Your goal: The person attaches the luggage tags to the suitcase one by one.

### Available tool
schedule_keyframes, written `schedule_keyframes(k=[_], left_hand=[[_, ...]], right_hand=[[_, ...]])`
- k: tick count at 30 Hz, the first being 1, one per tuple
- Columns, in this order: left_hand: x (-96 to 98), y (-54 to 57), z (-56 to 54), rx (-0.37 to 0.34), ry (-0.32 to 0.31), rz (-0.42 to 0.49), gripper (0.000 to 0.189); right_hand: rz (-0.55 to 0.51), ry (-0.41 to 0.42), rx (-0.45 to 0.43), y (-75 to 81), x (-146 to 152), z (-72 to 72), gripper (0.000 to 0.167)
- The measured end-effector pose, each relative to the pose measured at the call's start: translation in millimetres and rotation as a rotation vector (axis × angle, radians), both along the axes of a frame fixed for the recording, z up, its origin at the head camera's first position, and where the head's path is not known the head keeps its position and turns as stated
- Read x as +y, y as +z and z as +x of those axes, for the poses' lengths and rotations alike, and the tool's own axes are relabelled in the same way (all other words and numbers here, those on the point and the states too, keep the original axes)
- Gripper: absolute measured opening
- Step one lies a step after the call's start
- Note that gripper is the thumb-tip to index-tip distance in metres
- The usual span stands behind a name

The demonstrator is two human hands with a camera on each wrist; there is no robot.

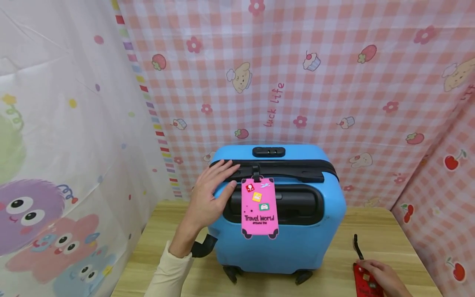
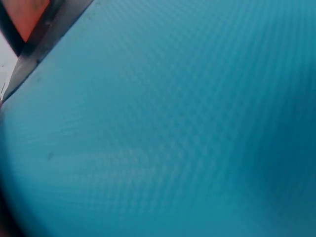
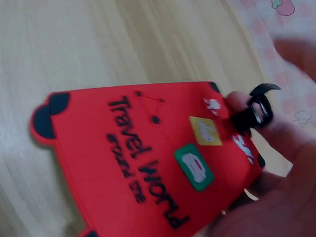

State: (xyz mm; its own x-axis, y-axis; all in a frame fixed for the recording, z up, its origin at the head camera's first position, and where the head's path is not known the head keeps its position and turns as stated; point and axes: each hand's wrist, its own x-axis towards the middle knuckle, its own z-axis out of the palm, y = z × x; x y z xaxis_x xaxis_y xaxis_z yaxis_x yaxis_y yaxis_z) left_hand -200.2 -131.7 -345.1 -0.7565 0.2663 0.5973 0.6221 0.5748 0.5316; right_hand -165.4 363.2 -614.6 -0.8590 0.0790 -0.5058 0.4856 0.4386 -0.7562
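Left hand point(image 1: 209, 198): lying on the upper left corner of the blue suitcase point(image 1: 274, 251), fingers extending loosely across the black top handle point(image 1: 289, 175), grasping nothing.
Right hand point(image 1: 384, 275): pinching the red luggage tag point(image 1: 365, 285) near its strap end.
Red tag: showing "Travel World around the" lettering, staying over the table point(image 1: 386, 231) to the right of the suitcase; whether it is touching the wood is hard to tell.
Black strap point(image 1: 357, 247): sticking out from the red tag towards the checked curtain point(image 1: 334, 90).
Pink tag point(image 1: 259, 226): hanging from the top handle, just beside the left thumb.
Suitcase: standing upright on the table, its black wheels point(image 1: 303, 277) showing below.
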Motion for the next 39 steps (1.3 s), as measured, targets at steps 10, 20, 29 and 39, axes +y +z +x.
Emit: schedule_keyframes(k=[10,20,29,39], left_hand=[[0.4,1.0,1.6,-0.012,0.002,0.001,0.041],[0.6,-0.5,1.6,-0.02,0.002,0.006,0.041],[1.0,1.3,1.0,0.0,0.001,0.009,0.041],[1.2,-0.3,1.0,-0.01,0.006,0.018,0.041]], right_hand=[[-0.179,0.112,-0.023,-0.7,4,5.4,0.044],[-0.004,-0.002,0.096,2.6,-3,1.9,0.025],[0.007,-0.012,0.201,28.2,-10,-5.3,0.027],[0.046,0.007,0.369,72.8,-21,-2.3,0.043]])
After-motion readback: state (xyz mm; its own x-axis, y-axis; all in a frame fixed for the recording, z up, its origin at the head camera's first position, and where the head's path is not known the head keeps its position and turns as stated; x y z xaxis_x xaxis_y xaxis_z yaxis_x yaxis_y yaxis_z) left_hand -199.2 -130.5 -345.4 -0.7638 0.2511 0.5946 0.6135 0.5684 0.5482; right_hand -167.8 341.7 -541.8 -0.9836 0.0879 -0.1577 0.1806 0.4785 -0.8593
